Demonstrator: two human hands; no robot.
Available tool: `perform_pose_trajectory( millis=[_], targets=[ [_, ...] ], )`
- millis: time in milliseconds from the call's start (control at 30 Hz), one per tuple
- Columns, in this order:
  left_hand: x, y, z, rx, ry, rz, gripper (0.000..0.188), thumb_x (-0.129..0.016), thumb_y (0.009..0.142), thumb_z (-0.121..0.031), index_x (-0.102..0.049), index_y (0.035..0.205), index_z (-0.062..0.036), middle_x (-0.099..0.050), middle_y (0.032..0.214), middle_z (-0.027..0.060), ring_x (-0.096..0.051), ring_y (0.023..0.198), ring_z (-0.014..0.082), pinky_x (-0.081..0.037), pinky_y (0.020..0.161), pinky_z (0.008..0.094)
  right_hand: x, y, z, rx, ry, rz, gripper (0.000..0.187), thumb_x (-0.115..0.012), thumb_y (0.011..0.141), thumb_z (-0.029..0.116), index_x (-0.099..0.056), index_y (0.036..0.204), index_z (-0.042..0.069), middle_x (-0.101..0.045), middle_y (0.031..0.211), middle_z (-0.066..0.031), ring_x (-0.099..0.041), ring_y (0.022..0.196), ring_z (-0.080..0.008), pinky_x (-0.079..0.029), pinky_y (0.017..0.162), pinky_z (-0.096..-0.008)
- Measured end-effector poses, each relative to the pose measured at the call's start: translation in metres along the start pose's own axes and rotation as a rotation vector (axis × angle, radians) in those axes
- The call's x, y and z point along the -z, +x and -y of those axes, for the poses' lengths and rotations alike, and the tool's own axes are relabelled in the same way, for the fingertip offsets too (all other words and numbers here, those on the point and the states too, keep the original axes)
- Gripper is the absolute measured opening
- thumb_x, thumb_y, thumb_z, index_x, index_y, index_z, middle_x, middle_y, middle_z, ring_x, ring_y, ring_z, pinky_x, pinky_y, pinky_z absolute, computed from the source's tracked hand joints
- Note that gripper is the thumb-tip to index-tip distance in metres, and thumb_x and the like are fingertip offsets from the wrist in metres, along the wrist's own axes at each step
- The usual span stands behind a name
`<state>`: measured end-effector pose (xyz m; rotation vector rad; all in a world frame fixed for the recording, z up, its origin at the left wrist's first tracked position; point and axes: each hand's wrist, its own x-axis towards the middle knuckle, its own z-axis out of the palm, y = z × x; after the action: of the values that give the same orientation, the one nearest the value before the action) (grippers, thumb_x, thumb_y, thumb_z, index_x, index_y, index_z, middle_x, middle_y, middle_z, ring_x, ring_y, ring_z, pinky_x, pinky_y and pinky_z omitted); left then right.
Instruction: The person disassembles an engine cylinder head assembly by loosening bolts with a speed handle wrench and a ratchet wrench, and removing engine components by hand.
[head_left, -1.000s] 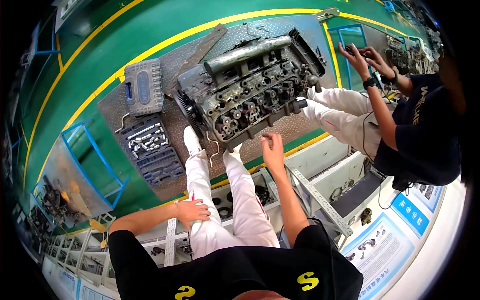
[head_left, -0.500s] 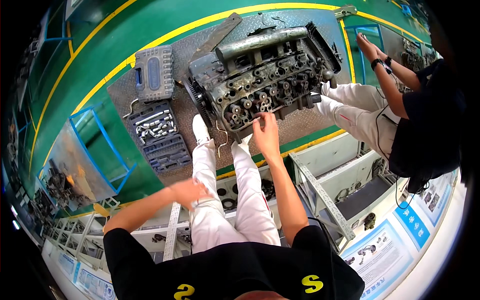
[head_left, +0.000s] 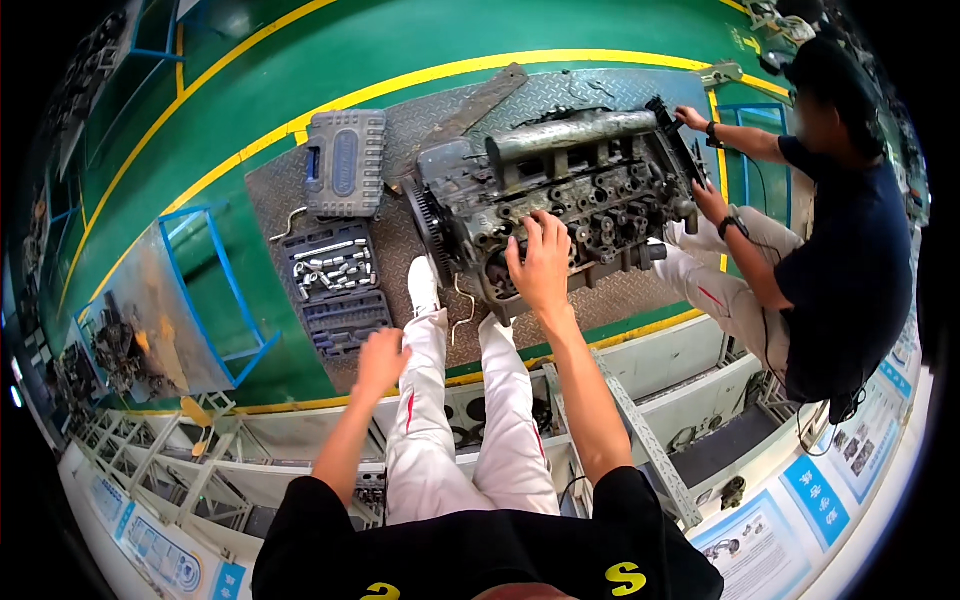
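A greasy engine [head_left: 560, 190] lies on a metal floor plate with its valve springs facing up. My right hand [head_left: 543, 265] rests over the engine's near left part, fingers spread toward the cylinder head; nothing shows in its grasp. A toothed ring gear [head_left: 425, 222] stands at the engine's left end. My left hand [head_left: 382, 362] hovers in front of my knee, beside the lower end of an open socket set case [head_left: 345, 325]. Blur and the angle hide how its fingers are held. At the far right end, a co-worker's two hands touch a long dark part [head_left: 680, 150].
Above the socket set lies a closed blue-grey tool case [head_left: 345, 165]. A flat metal bar [head_left: 480, 103] sits behind the engine, and a bent rod [head_left: 462, 305] near my feet. The co-worker [head_left: 840, 190] sits at the right. White shelving frames [head_left: 650, 440] run along the near side.
My right hand has gone from the engine's near edge farther onto it, fingers spreading. My left hand has swung up toward the socket case. The co-worker has leaned in and reached the long dark part.
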<state>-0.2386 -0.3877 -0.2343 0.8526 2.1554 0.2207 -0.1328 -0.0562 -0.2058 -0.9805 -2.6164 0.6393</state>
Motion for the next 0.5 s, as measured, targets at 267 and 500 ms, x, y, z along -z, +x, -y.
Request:
perform_pose_trajectory(
  millis=[267, 500],
  targets=[
    [-0.039, -0.033, -0.023, 0.154, -0.318, 0.056, 0.028, -0.065, 0.087, -0.020, -0.068, 0.110, -0.0045, -0.069, 0.106, 0.0160, -0.065, 0.103, 0.0367, -0.052, 0.090, 0.0472, -0.035, 0.000, 0.029, 0.023, 0.012, 0.115, 0.057, -0.068, 0.087, 0.024, -0.051, 0.135, -0.002, -0.041, 0.151, -0.0233, -0.037, 0.141, -0.0387, -0.022, 0.119, -0.0538],
    [-0.033, -0.038, 0.043, 0.188, -0.397, 0.040, 0.028, -0.066, 0.086, -0.019, -0.068, 0.109, -0.0033, -0.069, 0.104, 0.0160, -0.065, 0.102, 0.0357, -0.052, 0.089, 0.0461, -0.052, -0.004, 0.033, 0.021, -0.096, 0.114, 0.055, -0.065, 0.087, 0.024, -0.052, 0.134, -0.002, -0.041, 0.153, -0.0215, -0.037, 0.142, -0.0361, -0.019, 0.121, -0.0541]
  ],
)
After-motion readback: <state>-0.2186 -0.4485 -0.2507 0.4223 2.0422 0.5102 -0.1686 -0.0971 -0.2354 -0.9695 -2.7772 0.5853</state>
